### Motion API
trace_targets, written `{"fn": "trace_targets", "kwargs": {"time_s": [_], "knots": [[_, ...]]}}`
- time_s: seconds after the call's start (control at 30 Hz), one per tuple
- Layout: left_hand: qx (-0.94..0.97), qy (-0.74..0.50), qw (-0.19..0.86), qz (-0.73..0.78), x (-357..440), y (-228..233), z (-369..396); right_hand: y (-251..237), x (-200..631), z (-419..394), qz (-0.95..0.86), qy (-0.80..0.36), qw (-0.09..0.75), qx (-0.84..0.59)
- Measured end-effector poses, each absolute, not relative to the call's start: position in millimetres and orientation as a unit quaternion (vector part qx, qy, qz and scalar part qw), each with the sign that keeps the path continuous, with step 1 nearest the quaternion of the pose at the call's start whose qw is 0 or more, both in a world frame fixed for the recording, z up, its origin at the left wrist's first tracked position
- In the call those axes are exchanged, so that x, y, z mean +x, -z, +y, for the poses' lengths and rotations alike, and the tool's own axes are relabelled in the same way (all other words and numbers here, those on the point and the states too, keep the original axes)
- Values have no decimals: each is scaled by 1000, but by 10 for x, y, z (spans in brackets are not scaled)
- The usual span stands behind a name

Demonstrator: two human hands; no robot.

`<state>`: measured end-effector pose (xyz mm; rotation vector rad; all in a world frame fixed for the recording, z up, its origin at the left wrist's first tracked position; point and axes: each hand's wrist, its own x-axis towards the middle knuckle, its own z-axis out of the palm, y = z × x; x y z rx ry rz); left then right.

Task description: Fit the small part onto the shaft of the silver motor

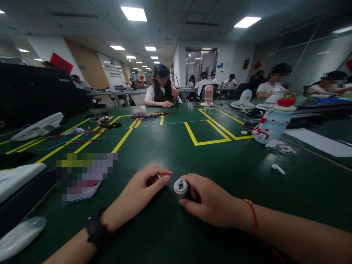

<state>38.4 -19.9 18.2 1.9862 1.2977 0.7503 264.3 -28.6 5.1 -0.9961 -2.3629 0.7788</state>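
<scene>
In the head view my right hand (207, 196) is wrapped round a small cylindrical metal motor (180, 186), which stands upright with its shaft end facing up. Just left of the motor is my left hand (151, 182), apart from it. Its index finger reaches toward the motor, with the thumb close below and the other fingers curled in. A small pale spot shows inside those curled fingers, too little to name. The green table (154, 223) lies under both hands.
Jumper wires (145, 116) and a small device (103, 120) lie further back. At left are a white fan (38, 126), a blurred packet (85, 179) and a computer mouse (22, 238). A blue bottle (273, 124) and an earbud (278, 169) are at right. A person (162, 88) sits opposite.
</scene>
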Motion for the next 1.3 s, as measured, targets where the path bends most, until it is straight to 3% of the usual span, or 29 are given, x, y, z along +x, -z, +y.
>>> {"fn": "trace_targets", "kwargs": {"time_s": [0.37,0.7,0.9,1.3], "knots": [[726,-283,296,552,-42,-35,98,-52,2659,-292,-849,-299,216,-380],[795,-204,335,462,249,-169,-158,-52,2645,-281,-850,-297,218,-377],[757,-281,391,443,504,-233,-325,-43,2631,-280,-853,-298,232,-361],[743,-353,324,467,453,-278,-298,-60,2633,-284,-853,-291,227,-368]]}}
